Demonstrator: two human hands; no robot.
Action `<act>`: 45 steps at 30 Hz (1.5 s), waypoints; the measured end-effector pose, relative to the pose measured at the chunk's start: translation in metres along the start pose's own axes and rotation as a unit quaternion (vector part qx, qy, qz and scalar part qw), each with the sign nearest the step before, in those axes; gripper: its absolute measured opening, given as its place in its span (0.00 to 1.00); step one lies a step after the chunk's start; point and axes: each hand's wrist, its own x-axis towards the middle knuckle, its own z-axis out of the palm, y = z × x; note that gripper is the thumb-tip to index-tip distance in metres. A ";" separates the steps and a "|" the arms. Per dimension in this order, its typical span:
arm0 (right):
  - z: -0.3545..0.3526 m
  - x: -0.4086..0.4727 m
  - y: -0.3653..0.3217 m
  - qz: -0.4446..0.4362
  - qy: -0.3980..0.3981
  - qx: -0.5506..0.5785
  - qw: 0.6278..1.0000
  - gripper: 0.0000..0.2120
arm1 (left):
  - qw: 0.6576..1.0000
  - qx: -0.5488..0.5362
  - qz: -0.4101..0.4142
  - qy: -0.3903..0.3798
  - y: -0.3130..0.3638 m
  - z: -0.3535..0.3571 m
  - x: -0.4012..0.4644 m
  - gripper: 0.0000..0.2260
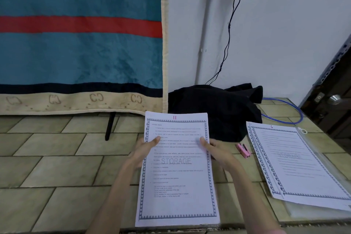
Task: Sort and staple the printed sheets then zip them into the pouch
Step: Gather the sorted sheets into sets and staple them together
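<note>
Gripping sheets [177, 169] by side edges, left hand [141, 151], right hand [218, 151], stapler [243, 150] beside.

Teal blanket [79, 53] with red stripe hung at left, black cloth [214, 112] heaped by the wall, black cable [229, 30] draped above, blue cable [292, 112] looped on tiled counter [57, 157], door knob [335, 99] seen at right.

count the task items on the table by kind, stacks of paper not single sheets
paper stacks: 2, one held, one lying on the pouch
pink stapler: 1
clear zip pouch: 1
total: 4
</note>
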 end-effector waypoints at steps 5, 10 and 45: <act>-0.047 0.025 0.015 0.077 0.319 -0.363 0.872 0.21 | 0.999 0.040 0.005 -0.019 -0.001 -0.007 0.002 0.06; -0.046 0.018 0.041 0.104 0.293 -0.508 0.803 0.14 | 0.998 0.051 0.018 -0.019 -0.002 -0.004 0.002 0.05; 0.040 0.009 -0.125 -0.347 -0.068 -0.358 0.864 0.20 | 0.983 0.112 0.106 -0.099 0.008 0.021 -0.032 0.11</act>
